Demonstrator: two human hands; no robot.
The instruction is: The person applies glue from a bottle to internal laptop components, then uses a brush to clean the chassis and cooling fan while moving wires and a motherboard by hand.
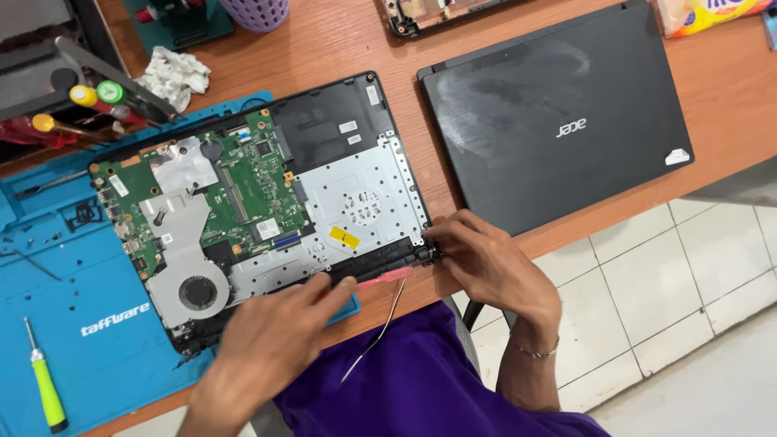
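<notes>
Opened laptop base [267, 202], motherboard exposed, on blue mat [73, 267]: right hand [486, 259] fingertips pinched narrow on its near-right hinge corner, left hand [267, 344] grasping a pink-handled tool [384, 277] alongside; slip could gouge the board.

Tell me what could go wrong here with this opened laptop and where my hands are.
1. The opened laptop overhangs the table's front edge; pressing with the right hand at its corner hinge could tip or slide it.
2. The red-handled tool by the left hand lies close to the bare green circuit board; a slip might scratch it.
3. The thin loose cable hangs off the edge and could snag.
</notes>
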